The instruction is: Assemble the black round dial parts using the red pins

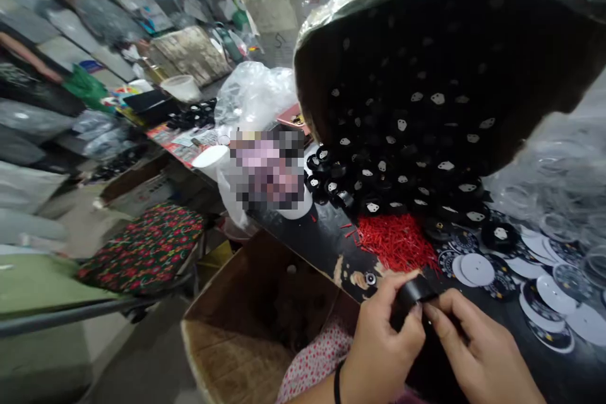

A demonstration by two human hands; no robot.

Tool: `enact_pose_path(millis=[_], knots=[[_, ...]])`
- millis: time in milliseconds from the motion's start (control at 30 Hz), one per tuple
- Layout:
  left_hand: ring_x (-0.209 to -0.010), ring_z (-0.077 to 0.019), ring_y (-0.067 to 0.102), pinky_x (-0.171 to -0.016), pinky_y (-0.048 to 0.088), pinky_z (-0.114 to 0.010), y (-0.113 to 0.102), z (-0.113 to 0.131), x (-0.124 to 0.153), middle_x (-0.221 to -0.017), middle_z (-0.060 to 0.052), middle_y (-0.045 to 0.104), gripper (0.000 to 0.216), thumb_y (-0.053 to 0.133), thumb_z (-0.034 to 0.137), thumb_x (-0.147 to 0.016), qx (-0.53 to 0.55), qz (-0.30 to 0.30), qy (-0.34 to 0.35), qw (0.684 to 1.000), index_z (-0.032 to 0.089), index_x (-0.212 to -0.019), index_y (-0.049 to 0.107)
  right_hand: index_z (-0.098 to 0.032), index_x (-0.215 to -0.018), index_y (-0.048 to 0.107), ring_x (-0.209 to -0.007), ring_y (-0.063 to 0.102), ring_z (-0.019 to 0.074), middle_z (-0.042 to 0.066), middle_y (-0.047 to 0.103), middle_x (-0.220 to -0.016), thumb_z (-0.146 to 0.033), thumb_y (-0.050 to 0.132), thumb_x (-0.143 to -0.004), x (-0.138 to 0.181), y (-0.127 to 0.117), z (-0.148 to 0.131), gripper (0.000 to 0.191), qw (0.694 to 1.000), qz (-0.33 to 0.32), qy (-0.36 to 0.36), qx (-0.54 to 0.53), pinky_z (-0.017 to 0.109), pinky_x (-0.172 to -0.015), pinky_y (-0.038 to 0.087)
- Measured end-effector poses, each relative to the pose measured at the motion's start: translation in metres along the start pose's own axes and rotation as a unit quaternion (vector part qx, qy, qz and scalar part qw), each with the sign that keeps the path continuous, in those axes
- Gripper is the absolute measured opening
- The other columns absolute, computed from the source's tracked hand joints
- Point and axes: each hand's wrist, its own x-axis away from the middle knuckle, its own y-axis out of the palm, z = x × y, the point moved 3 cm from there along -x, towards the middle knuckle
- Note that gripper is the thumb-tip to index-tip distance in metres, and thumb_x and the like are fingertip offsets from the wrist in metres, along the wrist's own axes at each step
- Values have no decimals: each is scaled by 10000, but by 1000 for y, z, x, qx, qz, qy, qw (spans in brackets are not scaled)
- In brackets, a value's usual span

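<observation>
Between my hands, above the table's front edge, is a small black round plastic casing (415, 292), seen from its curved side. My left hand (386, 334) pinches it between thumb and fingers. The fingertips of my right hand (478, 347) close on its right side; whether they also hold a smaller part is hidden. Just beyond lies a heap of thin red clock-hand-like pieces (398, 241). White discs (476, 269) and black printed dials (502, 276) spread to the right. A similar black casing (499, 235) with a white patch rests behind them.
A large tipped container (310, 50) spills many black casings (379, 189) onto the dark table (307, 243). Clear plastic rings (558, 183) pile up at right. An open cardboard box (227, 347) stands below the table edge, near a flowered stool (146, 246). Another person's arm (31, 57) shows far left.
</observation>
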Motion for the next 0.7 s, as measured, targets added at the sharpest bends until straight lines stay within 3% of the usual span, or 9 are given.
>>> enact_pose_path(millis=[133,267,333,433,567,633,700], knots=[[-1058,-215,635,-969,465,-340,-3,-2,-5,-1123,-54,684,296,557,249,-889,45,-38,-35,998,225,-1177,623,-237,-560,477,-387,493,115,-39,518,-479,-373,495,-910,-4,-3,2,376,998,-19,-18,50,198,-359,381],[-1194,-228,579,-1043,429,-361,-5,-4,-7,-1246,-70,653,406,582,349,-902,132,-102,-65,984,223,-1287,554,-242,-855,635,-648,643,167,9,675,-760,-313,509,-897,-8,-7,4,150,990,2,-96,104,258,-589,497],[-1275,-226,521,-1115,359,-376,-5,-2,-6,-1331,-68,615,429,561,381,-920,109,-101,-45,988,236,-1323,550,-239,-889,625,-700,640,184,17,673,-796,-270,501,-898,-9,-6,4,129,983,13,-133,125,292,-643,475],[-1344,-233,456,-1169,279,-397,0,-3,-6,-1411,-69,564,422,526,424,-939,79,-70,-39,994,242,-1315,590,-232,-784,585,-624,579,178,7,617,-701,-235,476,-902,-12,-2,7,161,979,11,-156,132,305,-622,412],[-1296,-284,521,-1109,380,-461,15,-9,-6,-1386,-103,585,491,518,504,-920,241,-72,-136,958,231,-1323,589,-226,-733,560,-570,514,161,-12,552,-622,-235,521,-870,-13,-1,8,143,992,10,-44,115,277,-566,369],[-1332,-282,484,-1142,330,-466,12,-12,-1,-1394,-81,582,487,564,511,-892,207,-38,-155,965,255,-1304,610,-219,-747,582,-598,540,154,-12,590,-651,-206,553,-853,-10,-5,3,111,995,-17,32,95,258,-559,370],[-1400,-270,391,-1199,194,-451,0,-18,3,-1406,-42,575,440,645,476,-848,79,0,-123,989,279,-1240,662,-209,-796,623,-664,593,140,-10,657,-734,-165,564,-857,-9,-9,-1,96,993,-66,85,49,234,-594,404]])
